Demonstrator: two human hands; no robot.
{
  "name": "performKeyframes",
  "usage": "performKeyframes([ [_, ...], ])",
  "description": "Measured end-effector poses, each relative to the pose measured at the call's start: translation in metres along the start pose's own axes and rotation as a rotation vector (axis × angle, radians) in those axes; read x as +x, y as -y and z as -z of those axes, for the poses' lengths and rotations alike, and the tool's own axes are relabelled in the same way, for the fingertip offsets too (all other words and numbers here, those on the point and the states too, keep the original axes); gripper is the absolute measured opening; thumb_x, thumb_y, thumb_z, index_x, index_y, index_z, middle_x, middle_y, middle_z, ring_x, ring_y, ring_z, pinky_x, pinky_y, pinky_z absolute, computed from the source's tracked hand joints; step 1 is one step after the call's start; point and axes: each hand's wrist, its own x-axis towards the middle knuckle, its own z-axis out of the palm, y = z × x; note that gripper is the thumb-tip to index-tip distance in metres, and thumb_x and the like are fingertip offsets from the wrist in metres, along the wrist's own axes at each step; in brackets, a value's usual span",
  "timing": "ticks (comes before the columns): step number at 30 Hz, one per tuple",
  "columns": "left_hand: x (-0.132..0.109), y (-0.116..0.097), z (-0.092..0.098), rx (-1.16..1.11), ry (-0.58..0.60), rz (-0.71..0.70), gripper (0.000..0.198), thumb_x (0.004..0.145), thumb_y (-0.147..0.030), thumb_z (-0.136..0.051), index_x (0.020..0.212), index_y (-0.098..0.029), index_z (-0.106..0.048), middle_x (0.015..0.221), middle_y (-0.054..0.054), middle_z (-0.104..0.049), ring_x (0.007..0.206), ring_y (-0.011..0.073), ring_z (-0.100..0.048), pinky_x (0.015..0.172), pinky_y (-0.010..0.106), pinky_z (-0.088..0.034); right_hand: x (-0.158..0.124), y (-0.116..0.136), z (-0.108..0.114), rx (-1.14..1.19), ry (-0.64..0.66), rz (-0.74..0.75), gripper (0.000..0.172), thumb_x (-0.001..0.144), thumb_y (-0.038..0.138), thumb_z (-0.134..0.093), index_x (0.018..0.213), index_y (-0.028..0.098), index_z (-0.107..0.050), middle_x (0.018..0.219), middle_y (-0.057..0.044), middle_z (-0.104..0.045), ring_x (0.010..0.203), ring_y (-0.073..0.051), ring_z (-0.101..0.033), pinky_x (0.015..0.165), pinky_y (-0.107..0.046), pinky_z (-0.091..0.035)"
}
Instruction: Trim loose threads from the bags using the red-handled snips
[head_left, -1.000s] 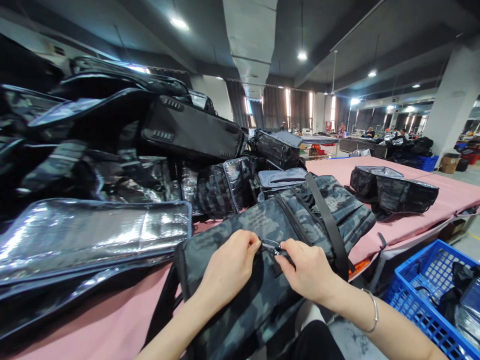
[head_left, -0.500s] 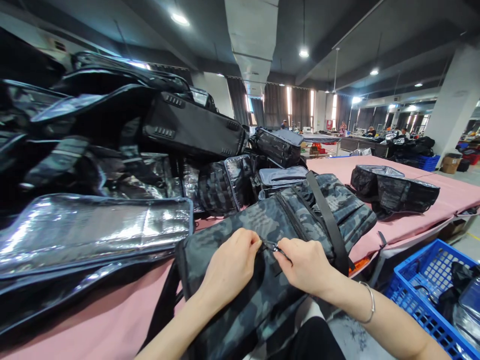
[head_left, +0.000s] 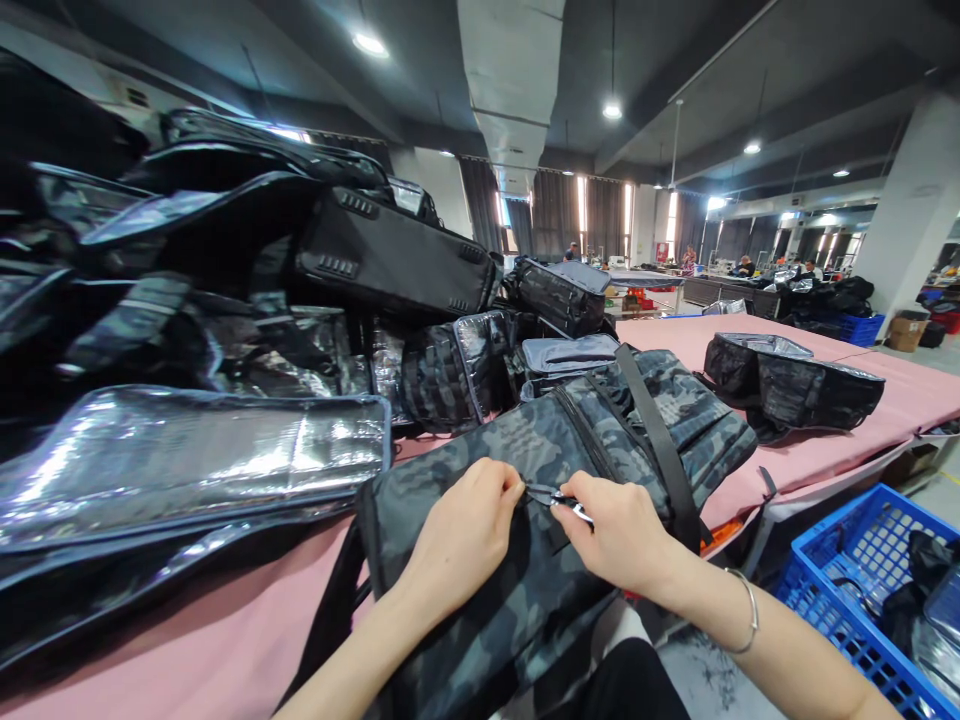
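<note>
A dark camouflage bag (head_left: 517,435) lies across the table edge in front of me, its zipper and wide black strap towards the right. My left hand (head_left: 466,525) rests over the bag with thumb and forefinger pinched together; what they hold is too small to make out. Close beside those fingertips, small metal thread snips (head_left: 551,496) point left, low over the camouflage fabric. My right hand (head_left: 619,530) is closed around the snips, and their silver end shows below its thumb. A bracelet sits on my right wrist.
The pink-covered table (head_left: 247,640) carries a tall heap of black bags (head_left: 397,250) at left and an open silver-lined bag flap (head_left: 225,465). Another open bag (head_left: 799,385) stands at right. A blue plastic basket (head_left: 840,600) with dark items is at lower right. People sit far back.
The view has shifted slightly. The right hand has turned a little, so more of the snips shows. The left hand keeps its pinch, and the bag stays in place.
</note>
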Motion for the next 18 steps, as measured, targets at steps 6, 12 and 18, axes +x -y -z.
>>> performKeyframes([
  [6, -0.0013, -0.0032, 0.0022, -0.01, -0.016, 0.006, 0.026, 0.087, -0.034, -0.025, 0.071, -0.02, -0.041, 0.073, 0.004, -0.051, 0.067, 0.0186, -0.052, 0.061, 0.032, -0.04, -0.0011, -0.0025, -0.002, 0.058, -0.046, 0.015, 0.01, 0.091, 0.026, -0.044, 0.089, 0.018, -0.05, 0.08, -0.001, -0.064, 0.071, -0.014, -0.062, 0.055, -0.023, -0.033],
  [12, -0.0008, -0.0017, 0.0028, -0.043, -0.021, 0.009, 0.024, 0.086, -0.032, -0.027, 0.07, -0.02, -0.041, 0.073, 0.003, -0.052, 0.066, 0.0173, -0.052, 0.062, 0.031, -0.041, -0.0003, -0.0022, -0.0001, 0.116, -0.042, -0.011, 0.012, 0.089, 0.029, -0.047, 0.093, 0.018, -0.051, 0.077, -0.001, -0.064, 0.067, -0.014, -0.062, 0.056, -0.022, -0.035],
  [18, -0.0003, -0.0027, 0.0031, -0.051, -0.031, 0.012, 0.025, 0.086, -0.034, -0.027, 0.07, -0.021, -0.042, 0.072, 0.003, -0.052, 0.066, 0.0179, -0.052, 0.061, 0.032, -0.041, 0.0018, -0.0026, 0.0032, 0.187, 0.001, 0.002, 0.013, 0.089, 0.029, -0.047, 0.094, 0.018, -0.052, 0.083, -0.001, -0.065, 0.068, -0.013, -0.062, 0.059, -0.022, -0.036],
])
